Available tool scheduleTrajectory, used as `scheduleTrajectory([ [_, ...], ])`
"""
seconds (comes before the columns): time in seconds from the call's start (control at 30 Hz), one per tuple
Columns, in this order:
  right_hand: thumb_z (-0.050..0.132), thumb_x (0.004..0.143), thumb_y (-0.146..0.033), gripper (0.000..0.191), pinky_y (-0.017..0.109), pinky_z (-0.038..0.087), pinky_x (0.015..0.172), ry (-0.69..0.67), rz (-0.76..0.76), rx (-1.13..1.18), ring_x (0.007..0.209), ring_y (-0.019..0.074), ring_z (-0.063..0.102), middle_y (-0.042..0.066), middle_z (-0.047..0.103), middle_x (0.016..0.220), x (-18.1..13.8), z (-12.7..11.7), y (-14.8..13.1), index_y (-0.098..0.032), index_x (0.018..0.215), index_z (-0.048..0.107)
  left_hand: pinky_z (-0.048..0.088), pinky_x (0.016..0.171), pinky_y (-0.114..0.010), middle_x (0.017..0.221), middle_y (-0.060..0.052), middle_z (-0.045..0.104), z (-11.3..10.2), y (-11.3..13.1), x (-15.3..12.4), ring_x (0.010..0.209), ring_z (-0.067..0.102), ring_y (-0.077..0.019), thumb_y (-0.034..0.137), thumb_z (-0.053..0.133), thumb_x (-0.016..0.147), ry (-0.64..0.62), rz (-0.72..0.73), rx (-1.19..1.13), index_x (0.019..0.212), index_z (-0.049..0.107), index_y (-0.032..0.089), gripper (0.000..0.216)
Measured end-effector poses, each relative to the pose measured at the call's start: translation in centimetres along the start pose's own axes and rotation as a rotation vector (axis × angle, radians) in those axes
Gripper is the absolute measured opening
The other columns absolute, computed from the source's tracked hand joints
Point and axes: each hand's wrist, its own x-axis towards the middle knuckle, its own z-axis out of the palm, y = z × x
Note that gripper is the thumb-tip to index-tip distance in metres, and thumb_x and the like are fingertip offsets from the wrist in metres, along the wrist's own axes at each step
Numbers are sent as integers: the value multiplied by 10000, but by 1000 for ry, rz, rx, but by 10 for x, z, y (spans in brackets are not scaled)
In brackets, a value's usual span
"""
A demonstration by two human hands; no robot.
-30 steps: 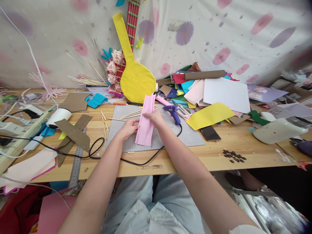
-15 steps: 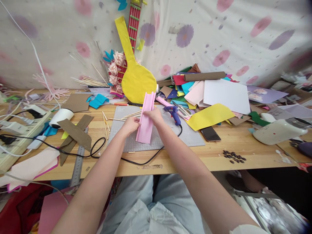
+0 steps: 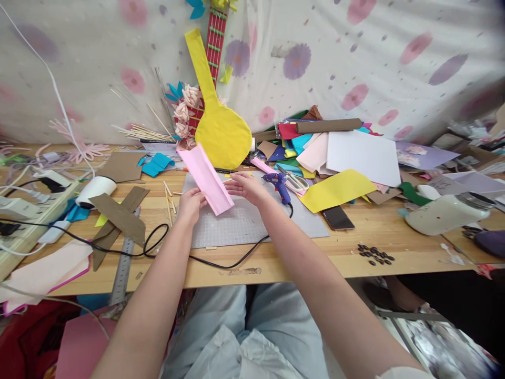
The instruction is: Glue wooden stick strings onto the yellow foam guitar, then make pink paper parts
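Pink strip (image 3: pixel 208 182) in left fingers (image 3: pixel 200 196), right fingers (image 3: pixel 237 185) parted alongside

A white flower-printed sheet (image 3: pixel 335 31) is hanging behind the wooden tabletop (image 3: pixel 339 252); a pale frame (image 3: pixel 414 316), possibly a rack, is standing below, right.

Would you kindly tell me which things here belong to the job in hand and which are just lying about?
Seemingly in use:
pink strip, in the left hand
mat beneath
perhaps glue gun

Seemingly just lying about:
phone
bottle
ruler
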Motion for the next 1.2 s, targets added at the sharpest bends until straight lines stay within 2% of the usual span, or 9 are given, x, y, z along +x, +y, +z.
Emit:
scheduleTrajectory([
  [0.1, 591, 717, -316, 237, 278, 512, 631, -58, 87, -105, 663, 116, 597, 48, 611, 823, -5, 5, 8, -182, 875, 476, 503, 671, -257, 589, 0, 599, -11, 2, 7, 546, 581, -78, 4, 527, 645, 119, 63, -185, 643, 554, 114, 113],
  [0.27, 558, 717, -203, 118, 261, 491, 647, 186, -6, -441, 678, 109, 581, 49, 606, 817, 10, -1, 23, -158, 818, 516, 499, 742, -282, 593, 10, 591, -20, 5, 16, 584, 595, -69, -10, 487, 690, 210, 137, -345, 633, 507, 128, 151],
  [0.5, 442, 758, -200, 183, 294, 431, 763, 391, -176, -1218, 865, 179, 577, 47, 640, 917, 41, -22, 7, -195, 851, 599, 478, 793, -289, 636, 12, 594, -28, 6, 21, 609, 594, -55, -29, 445, 702, 296, 202, -424, 675, 509, 138, 181],
  [0.73, 445, 781, -264, 215, 274, 422, 730, 288, -154, -1496, 866, 198, 582, 85, 645, 936, 49, -13, -3, -179, 859, 626, 483, 793, -306, 635, 22, 546, -39, 10, 28, 618, 585, -53, -34, 421, 721, 398, 222, -469, 674, 490, 138, 191],
  [0.87, 457, 774, -420, 310, 270, 422, 700, 311, -139, -1529, 842, 199, 578, 87, 646, 894, 41, -18, -38, -174, 830, 638, 483, 792, -303, 639, 30, 527, -38, 9, 32, 610, 566, -43, -29, 433, 724, 414, 228, -466, 674, 479, 137, 181],
  [0.97, 358, 811, -495, 438, 267, 420, 697, 390, -158, -1541, 824, 194, 576, 97, 640, 860, 31, -42, -74, -160, 818, 641, 482, 791, -302, 645, 30, 529, -39, 8, 35, 622, 567, -45, -18, 436, 731, 429, 232, -458, 668, 465, 142, 174],
  [1.07, 353, 826, -443, 410, 278, 420, 705, 549, -102, -1604, 864, 210, 569, 116, 632, 903, 20, -85, -93, -148, 890, 631, 478, 790, -283, 643, 27, 542, -38, 5, 36, 615, 569, -41, -9, 436, 734, 413, 211, -444, 665, 459, 147, 173],
  [1.13, 445, 786, -389, 346, 296, 421, 707, 606, 41, -1705, 884, 232, 565, 136, 624, 939, 13, -117, -90, -132, 940, 619, 476, 790, -285, 645, 23, 559, -35, 3, 35, 605, 574, -44, -18, 433, 727, 376, 190, -440, 674, 465, 148, 177],
  [1.2, 519, 738, -358, 338, 309, 424, 707, 518, 240, -1817, 887, 248, 568, 157, 620, 940, 6, -144, -78, -109, 945, 618, 475, 795, -297, 640, 20, 573, -31, 1, 32, 596, 581, -50, -25, 433, 720, 327, 175, -434, 678, 472, 148, 182],
])
